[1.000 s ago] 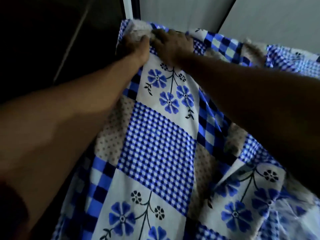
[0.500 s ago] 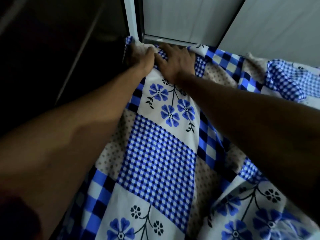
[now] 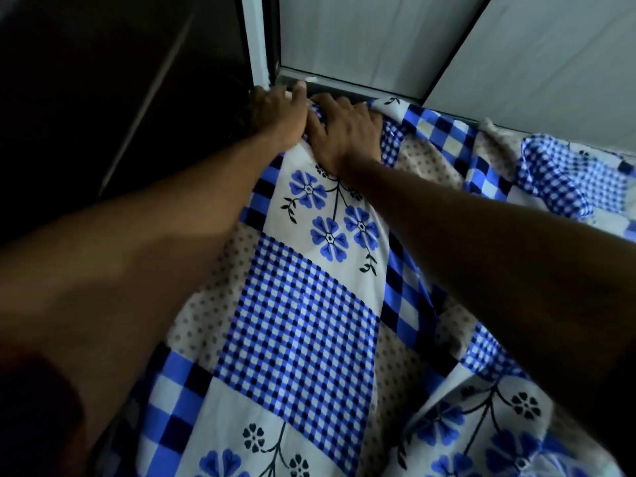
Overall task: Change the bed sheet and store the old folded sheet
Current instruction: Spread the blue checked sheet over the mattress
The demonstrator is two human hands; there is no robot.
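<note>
left hand (image 3: 278, 113), right hand (image 3: 344, 132), at sheet (image 3: 299, 304) corner

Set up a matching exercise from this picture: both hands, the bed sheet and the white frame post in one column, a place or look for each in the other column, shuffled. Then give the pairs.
Column one
1. left hand
2. right hand
3. bed sheet
4. white frame post

Column two
A. blue checks and flowers, rumpled at the right
B. upright, just beyond the sheet's far corner
C. pressed on the sheet, right of the other hand
D. at the sheet's far corner, nearest the post

Pairs: 1-D, 2-C, 3-A, 4-B
</note>
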